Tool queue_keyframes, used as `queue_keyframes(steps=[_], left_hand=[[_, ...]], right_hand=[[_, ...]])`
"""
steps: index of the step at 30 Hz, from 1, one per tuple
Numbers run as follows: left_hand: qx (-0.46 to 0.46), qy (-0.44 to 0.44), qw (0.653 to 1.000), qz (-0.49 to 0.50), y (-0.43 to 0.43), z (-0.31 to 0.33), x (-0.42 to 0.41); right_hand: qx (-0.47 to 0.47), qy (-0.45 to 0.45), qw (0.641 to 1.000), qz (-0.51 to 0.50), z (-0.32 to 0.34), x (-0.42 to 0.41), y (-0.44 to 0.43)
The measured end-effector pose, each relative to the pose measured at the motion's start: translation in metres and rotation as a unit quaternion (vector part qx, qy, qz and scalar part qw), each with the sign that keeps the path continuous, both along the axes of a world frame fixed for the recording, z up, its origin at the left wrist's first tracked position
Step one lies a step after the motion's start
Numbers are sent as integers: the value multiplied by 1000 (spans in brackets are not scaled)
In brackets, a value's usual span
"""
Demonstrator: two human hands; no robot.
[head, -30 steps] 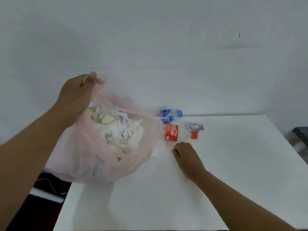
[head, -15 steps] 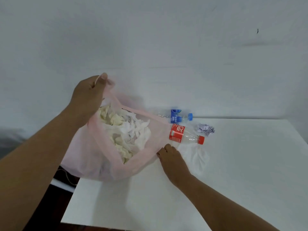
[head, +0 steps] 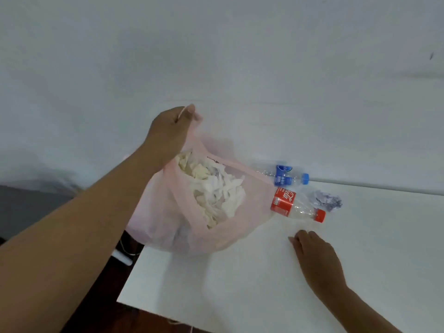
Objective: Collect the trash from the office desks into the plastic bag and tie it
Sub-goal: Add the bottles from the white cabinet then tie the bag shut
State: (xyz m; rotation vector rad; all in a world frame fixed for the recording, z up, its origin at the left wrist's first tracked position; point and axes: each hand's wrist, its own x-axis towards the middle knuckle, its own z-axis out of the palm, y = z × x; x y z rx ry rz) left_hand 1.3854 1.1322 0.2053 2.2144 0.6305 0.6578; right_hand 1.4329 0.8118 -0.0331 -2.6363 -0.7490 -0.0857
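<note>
head view:
left hand (head: 171,131): clenching pink plastic bag (head: 165,212) handle, holding it up, frame centre
bag: resting on white worktop (head: 240,284) left edge, paper trash (head: 216,191) inside
right hand (head: 314,258): released, lying flat on worktop, lower right
red-label bottle (head: 296,205): lying beside bag

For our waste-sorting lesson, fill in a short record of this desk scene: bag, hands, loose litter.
bag: thin pink plastic bag, open, holding crumpled white paper
left hand: left hand gripping bag handle, lifted
right hand: right hand empty, beside red-labelled clear bottle
loose litter: that bottle, blue-labelled clear bottle, crumpled paper wad
surface: white desk
</note>
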Motion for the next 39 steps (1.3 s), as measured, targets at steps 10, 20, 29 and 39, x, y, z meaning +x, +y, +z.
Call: queue_keyframes(steps=[10,20,29,39], left_hand=[[14,-2,999,31,14,19,-16],[36,-2,998,44,20,17,-14],[35,0,999,17,7,-5,0],[-11,-8,1000,13,1,-1,1]], right_hand=[[209,143,926,281,177,-26,156],[215,154,960,90,149,78,84],[-122,242,960,69,71,165,-15],[126,133,982,53,125,129,9]])
